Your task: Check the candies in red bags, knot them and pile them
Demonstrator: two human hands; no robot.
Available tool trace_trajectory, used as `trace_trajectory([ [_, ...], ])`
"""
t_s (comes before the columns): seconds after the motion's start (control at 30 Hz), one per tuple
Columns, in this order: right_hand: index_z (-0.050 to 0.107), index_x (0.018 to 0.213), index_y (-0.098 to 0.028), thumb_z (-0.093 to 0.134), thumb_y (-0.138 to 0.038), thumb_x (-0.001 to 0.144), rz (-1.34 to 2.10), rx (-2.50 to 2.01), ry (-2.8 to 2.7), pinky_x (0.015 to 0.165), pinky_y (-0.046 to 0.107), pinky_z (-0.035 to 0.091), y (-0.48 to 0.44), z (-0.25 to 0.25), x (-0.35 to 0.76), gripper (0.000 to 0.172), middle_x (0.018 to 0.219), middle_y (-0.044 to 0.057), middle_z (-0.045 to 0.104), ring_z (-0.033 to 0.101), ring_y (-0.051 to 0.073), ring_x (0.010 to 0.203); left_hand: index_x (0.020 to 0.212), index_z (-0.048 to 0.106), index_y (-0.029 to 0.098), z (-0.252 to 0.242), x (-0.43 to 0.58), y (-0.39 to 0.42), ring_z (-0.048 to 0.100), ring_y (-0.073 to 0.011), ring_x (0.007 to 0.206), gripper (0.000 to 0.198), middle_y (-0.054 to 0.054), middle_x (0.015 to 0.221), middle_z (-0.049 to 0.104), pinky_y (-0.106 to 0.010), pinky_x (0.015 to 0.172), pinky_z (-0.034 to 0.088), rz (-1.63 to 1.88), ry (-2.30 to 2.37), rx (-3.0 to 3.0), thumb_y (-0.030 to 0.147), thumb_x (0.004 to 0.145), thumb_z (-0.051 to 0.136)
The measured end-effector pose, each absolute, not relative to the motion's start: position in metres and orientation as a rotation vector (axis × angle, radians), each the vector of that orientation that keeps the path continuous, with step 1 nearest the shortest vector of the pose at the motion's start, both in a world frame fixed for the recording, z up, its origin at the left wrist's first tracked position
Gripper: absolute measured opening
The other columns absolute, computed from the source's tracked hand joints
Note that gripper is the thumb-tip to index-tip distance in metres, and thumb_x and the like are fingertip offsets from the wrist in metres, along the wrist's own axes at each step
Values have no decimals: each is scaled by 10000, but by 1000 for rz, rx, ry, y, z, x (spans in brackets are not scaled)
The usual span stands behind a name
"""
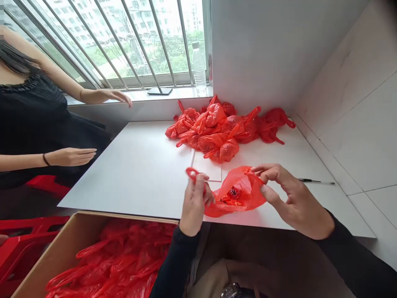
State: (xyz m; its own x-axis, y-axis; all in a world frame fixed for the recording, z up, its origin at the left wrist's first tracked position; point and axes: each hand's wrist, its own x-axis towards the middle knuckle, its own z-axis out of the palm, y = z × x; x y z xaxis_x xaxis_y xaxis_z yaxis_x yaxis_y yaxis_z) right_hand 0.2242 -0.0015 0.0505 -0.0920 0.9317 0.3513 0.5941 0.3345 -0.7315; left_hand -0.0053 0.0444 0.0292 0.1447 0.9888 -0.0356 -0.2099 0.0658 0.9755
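Between my hands a red plastic bag [238,194] is held with its mouth spread, over the near edge of the white table [136,165]. Inside it lie small packets [232,200] in red with dark print; their kind is too small to make out. My left hand [195,200] is closed around one handle of the bag, a loop of it sticking up above the fingers. My right hand [283,192] pinches the opposite rim between thumb and fingers. Beyond them, a pile of tied red plastic bags [214,128] rests along the back of the table.
A cardboard box [62,244] full of red bags [124,256] stands at lower left. Paper [214,169] lies partly under the pile, and a thin pen-like tool [316,181] at right. A bottle [199,68] and phone [159,91] occupy the sill. Another person [27,111] is at left.
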Motion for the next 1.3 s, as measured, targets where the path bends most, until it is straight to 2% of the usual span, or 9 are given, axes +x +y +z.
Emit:
trace_trajectory([
  [0.23,532,1038,-250,492,-245,1025,656,-1110,-1742,750,280,491,16,64,198,42,888,-13,602,600,132,783,921,552,179,49,15,55,478,-118,559,232,46,601,477,-262,614,414,996,952,1244,378,1000,463],
  [0.43,525,1020,-216,528,-149,976,377,-971,-1888,1008,408,445,31,76,184,81,1207,89,612,546,226,1170,935,553,194,69,20,52,457,-121,646,106,18,754,507,-249,603,404,954,947,1340,291,948,512],
  [0.57,554,1047,-224,508,-124,984,419,-886,-1981,943,373,484,32,78,184,127,990,40,647,583,188,997,957,569,192,76,20,41,464,-122,731,263,10,876,525,-254,670,423,792,860,1526,42,741,565],
  [0.67,627,1065,-234,572,-176,972,323,-937,-2019,1037,414,433,32,76,187,122,1192,68,620,529,229,1161,799,537,175,74,17,42,436,-116,698,76,11,796,499,-263,651,389,729,819,1568,124,843,571],
  [0.73,620,1213,-244,581,-240,985,356,-1034,-1978,1056,412,422,34,73,190,231,1322,81,571,490,246,1254,766,527,170,71,14,47,402,-112,644,237,14,711,460,-270,607,356,708,812,1532,293,968,509],
  [0.93,654,989,-248,607,-311,990,691,-1167,-1752,788,283,490,34,61,200,79,888,-12,635,603,134,814,778,558,165,58,3,58,486,-114,533,464,-5,604,519,-275,580,421,627,770,1415,497,1033,357],
  [1.1,667,931,-248,613,-328,974,819,-1047,-1852,865,315,476,23,54,194,105,948,19,650,605,175,931,933,607,168,54,-6,60,609,-136,702,326,-45,800,638,-264,686,509,706,834,1436,445,1010,451],
  [1.2,633,1163,-236,484,-394,1031,863,-1040,-1834,1026,371,428,32,42,188,254,1193,72,631,563,220,1162,882,630,179,57,-10,55,597,-129,696,131,-26,793,643,-244,674,512,713,852,1590,303,923,623],
  [1.3,613,1215,-203,324,-407,1078,1042,-1078,-1806,927,344,475,49,25,186,380,1079,67,663,613,192,1003,978,684,210,49,-14,52,640,-160,822,154,-38,905,685,-277,790,528,807,918,1798,128,876,602],
])
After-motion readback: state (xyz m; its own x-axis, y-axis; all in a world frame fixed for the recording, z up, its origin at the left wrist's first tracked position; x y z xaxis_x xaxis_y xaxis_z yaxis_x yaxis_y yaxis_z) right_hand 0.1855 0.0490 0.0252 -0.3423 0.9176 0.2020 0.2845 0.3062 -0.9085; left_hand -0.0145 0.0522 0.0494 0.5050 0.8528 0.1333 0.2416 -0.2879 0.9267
